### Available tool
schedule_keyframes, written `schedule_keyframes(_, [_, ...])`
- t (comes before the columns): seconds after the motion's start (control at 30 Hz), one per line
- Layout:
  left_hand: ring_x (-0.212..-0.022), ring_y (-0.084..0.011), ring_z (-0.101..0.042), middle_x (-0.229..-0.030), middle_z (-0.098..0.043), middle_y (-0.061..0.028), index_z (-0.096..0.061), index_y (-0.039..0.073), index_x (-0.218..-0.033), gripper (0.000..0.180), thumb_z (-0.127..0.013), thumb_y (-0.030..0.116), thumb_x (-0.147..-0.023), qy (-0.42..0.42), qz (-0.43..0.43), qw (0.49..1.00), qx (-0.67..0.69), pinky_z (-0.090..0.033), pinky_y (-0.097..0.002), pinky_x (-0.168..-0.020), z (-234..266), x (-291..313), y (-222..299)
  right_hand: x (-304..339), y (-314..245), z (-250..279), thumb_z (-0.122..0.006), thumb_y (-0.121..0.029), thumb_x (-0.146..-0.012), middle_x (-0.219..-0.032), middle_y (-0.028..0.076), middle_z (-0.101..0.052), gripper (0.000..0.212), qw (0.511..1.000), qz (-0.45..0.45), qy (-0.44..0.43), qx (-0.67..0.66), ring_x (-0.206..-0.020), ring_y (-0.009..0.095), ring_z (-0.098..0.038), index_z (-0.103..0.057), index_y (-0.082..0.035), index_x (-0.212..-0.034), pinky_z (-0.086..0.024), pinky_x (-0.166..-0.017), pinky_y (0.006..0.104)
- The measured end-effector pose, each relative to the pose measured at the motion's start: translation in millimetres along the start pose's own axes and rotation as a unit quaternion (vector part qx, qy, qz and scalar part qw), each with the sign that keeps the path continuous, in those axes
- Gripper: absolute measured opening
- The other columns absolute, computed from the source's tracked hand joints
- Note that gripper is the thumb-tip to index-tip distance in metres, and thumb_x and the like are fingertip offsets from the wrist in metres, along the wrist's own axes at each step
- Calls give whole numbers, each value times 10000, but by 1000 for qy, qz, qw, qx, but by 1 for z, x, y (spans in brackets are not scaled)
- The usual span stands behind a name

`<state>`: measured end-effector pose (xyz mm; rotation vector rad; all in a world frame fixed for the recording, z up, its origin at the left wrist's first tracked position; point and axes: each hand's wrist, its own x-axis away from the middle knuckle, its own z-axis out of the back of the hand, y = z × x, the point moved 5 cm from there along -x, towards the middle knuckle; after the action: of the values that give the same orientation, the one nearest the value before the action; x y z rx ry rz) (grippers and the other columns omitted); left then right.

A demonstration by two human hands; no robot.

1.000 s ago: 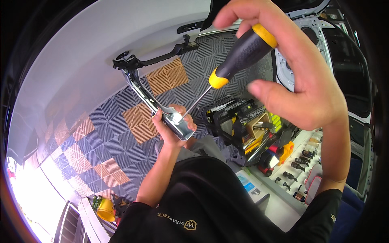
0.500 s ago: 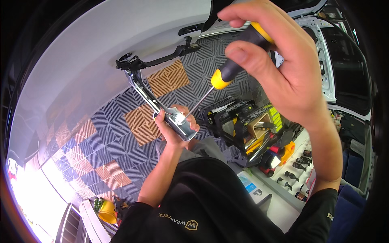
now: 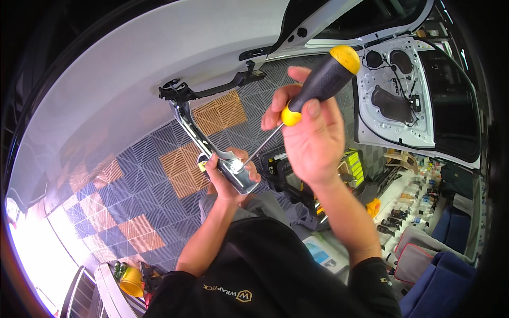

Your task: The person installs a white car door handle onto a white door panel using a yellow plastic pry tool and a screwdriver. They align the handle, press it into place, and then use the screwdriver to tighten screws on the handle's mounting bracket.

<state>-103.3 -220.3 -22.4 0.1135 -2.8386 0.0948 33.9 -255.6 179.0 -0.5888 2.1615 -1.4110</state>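
Note:
My left hand (image 3: 224,183) is closed around the lower end of a long silver and black car trim part (image 3: 192,127), which looks like a door handle piece. At its far end sits a black plastic bracket (image 3: 214,90); whether the two are joined I cannot tell. A screwdriver (image 3: 324,79) with a thick black and yellow handle slants down to the left from my right hand (image 3: 317,140). My thumb lies against its handle, with the fingers curled on the far side. Its thin shaft reaches the trim part beside my left fingers, where glare hides the exact tip.
A pale car body panel (image 3: 106,79) curves along the left. At the right stands a stripped car door (image 3: 392,100). Below my right forearm is an open tool bag (image 3: 286,175), beside a bench (image 3: 395,196) with several bottles. A yellow bucket (image 3: 131,282) stands at lower left on the tiled floor (image 3: 143,180).
My right hand has moved down and left and turned on the screwdriver, baring the yellow handle end. The screwdriver still points at the trim part, and my left hand stays nearly in place.

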Motion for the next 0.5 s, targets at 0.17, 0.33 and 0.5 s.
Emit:
schedule_keyframes(0.17, [-636, -291, -659, -830, -593, -77, -599, 44, -1048, 661, -504, 691, -953, 10, -4, 1000, 8, -552, -450, -588, -2, 3, 2, 15, 12, -1, -659, -419, -1035, -1021, 154, -658, 699, 998, 30, 46, 16, -832, 238, -645, -410, 50, -1489, -534, -784, 381])
schedule_keyframes(0.33, [-633, -296, -646, -830, -635, -114, -609, 42, -1078, 645, -481, 667, -981, -3, -8, 1000, -5, -549, -450, -571, -2, 4, 2, 13, -4, 3, -796, -169, -942, -944, 159, -740, 540, 993, 48, 71, 81, -822, 233, -725, -517, 49, -1350, -576, -801, 338])
schedule_keyframes(0.5, [-606, -301, -651, -810, -599, -103, -598, 30, -1038, 667, -466, 682, -983, -4, -14, 1000, -2, -570, -450, -558, 1, 2, 3, 11, -4, 9, -760, -240, -974, -1152, 225, -668, 468, 996, 15, 22, 82, -1144, 312, -679, -610, 55, -1304, -584, -909, 426])
